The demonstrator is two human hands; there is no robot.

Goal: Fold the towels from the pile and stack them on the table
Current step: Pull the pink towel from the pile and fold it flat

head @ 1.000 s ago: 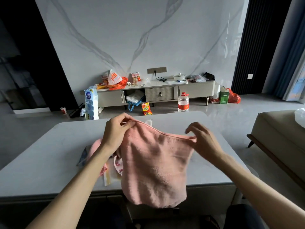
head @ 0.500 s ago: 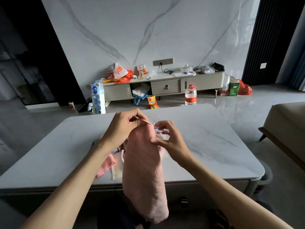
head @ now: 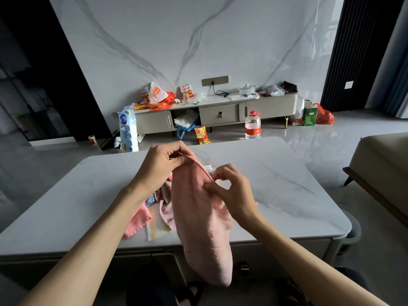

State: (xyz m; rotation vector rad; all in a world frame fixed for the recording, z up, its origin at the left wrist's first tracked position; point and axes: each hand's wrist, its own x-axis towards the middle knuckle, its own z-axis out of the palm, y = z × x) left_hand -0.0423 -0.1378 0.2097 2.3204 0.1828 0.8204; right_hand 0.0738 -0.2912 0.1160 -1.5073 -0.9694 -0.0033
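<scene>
one left hand (head: 161,166), one right hand (head: 236,193), one pink towel (head: 203,228), one towel pile (head: 159,215), one table (head: 66,206), one water bottle (head: 252,125).

Low cabinet (head: 220,114) against marble wall (head: 176,40), white pot (head: 247,89) on top. Floor in front: water bottle (head: 252,127), tissue pack (head: 128,129), snack packet (head: 202,134). Green bag (head: 310,115) beside cabinet. Sofa (head: 382,160) far right.

light: dim, greyish daylight | glare: sheen on marble wall (head: 198,40) | edges: wide-angle bowing | focus: slightly soft
</scene>
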